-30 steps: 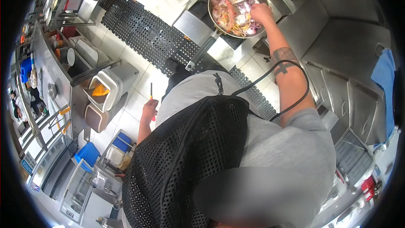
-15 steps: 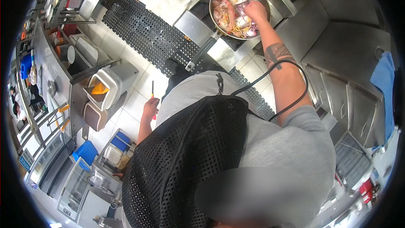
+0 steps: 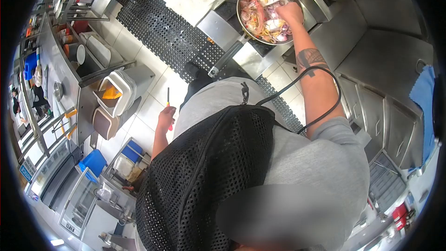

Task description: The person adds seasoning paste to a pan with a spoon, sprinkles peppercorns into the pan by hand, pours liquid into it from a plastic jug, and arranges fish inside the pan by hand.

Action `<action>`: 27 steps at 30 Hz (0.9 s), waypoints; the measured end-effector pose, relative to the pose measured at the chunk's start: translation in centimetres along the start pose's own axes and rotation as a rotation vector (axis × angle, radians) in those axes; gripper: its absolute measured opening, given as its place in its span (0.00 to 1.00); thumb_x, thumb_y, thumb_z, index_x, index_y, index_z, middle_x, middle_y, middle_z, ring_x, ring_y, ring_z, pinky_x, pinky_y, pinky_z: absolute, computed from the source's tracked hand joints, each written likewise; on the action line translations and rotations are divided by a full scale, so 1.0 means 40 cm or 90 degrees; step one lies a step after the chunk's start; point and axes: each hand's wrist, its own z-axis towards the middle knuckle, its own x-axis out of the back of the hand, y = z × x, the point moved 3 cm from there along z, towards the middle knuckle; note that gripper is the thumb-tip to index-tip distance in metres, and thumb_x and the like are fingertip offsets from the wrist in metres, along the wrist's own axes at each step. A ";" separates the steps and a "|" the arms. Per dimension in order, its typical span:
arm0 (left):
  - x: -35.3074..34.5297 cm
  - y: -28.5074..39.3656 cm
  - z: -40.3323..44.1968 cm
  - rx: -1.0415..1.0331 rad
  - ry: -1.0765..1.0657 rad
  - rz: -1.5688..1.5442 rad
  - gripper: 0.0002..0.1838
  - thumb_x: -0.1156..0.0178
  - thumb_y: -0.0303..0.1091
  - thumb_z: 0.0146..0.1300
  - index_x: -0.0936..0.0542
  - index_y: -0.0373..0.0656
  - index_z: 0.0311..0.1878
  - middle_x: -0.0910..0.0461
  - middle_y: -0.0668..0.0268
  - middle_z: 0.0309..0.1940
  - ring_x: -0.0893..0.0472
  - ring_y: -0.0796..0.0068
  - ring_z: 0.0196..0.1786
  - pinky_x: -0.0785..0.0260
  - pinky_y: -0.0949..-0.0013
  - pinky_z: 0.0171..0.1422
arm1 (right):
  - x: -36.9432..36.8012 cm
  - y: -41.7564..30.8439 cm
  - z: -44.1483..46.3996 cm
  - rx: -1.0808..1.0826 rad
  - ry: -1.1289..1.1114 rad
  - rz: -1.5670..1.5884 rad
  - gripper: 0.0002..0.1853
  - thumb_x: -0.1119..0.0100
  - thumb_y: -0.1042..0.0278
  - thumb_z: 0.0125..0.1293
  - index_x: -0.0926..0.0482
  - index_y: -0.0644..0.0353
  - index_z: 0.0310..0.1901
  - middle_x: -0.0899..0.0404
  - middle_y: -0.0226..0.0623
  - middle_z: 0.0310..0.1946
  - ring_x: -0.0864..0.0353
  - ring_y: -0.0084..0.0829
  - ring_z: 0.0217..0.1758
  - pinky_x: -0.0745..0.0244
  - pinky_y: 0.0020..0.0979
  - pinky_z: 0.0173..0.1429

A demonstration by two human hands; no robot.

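My right hand (image 3: 289, 14) is over the right side of a wide frying pan (image 3: 239, 14), fingers bent down at the food. What the fingertips hold, if anything, is hidden. In the pan lie pieces of reddish and silvery fish (image 3: 270, 0), purple onion (image 3: 282, 36) and yellowish strips. The pan's long handle (image 3: 226, 59) points toward my body. Down at my side, my left hand (image 3: 166, 117) is closed around a slim tool with a red grip, a yellow collar and a thin dark shaft, apparently a long-necked lighter (image 3: 168, 95).
The pan rests on a stove; a white cloth (image 3: 190, 1) lies left of it. Perforated black matting (image 3: 160, 30) covers part of the tiled floor. White bins (image 3: 132, 94) stand at left by a steel counter. Steel cabinets (image 3: 371, 102) and a blue cloth (image 3: 422, 107) are at right.
The camera view has shifted slightly, moving the scene a little to the right. My right hand stays in the pan, its fingers slightly repositioned; my left hand keeps the same hold.
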 end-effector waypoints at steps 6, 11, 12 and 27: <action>-0.011 -0.003 0.000 0.006 -0.001 -0.003 0.16 0.44 0.36 0.70 0.19 0.38 0.54 0.19 0.63 0.36 0.24 0.74 0.26 0.29 0.68 0.31 | 0.074 0.047 0.009 0.004 0.003 0.002 0.22 0.35 0.54 0.49 0.12 0.61 0.41 0.14 0.50 0.44 0.14 0.48 0.50 0.21 0.43 0.54; -0.008 -0.014 0.013 0.009 -0.013 0.002 0.16 0.43 0.37 0.70 0.19 0.38 0.54 0.20 0.63 0.33 0.24 0.74 0.25 0.30 0.69 0.30 | 0.115 0.070 -0.007 0.024 0.093 0.004 0.18 0.35 0.55 0.48 0.11 0.54 0.38 0.12 0.42 0.40 0.13 0.45 0.46 0.21 0.40 0.52; -0.007 -0.016 0.016 0.010 -0.013 -0.001 0.16 0.43 0.37 0.70 0.19 0.38 0.54 0.20 0.63 0.32 0.24 0.74 0.25 0.30 0.69 0.30 | 0.126 0.071 -0.006 0.033 0.088 0.010 0.17 0.35 0.55 0.48 0.11 0.53 0.39 0.12 0.42 0.41 0.13 0.45 0.47 0.21 0.40 0.53; -0.009 0.001 0.030 0.006 -0.029 -0.009 0.17 0.44 0.38 0.71 0.19 0.38 0.55 0.20 0.64 0.33 0.24 0.74 0.26 0.29 0.69 0.32 | -0.036 0.009 -0.038 0.212 0.002 -0.209 0.18 0.42 0.59 0.57 0.12 0.56 0.45 0.14 0.46 0.47 0.17 0.51 0.53 0.22 0.45 0.59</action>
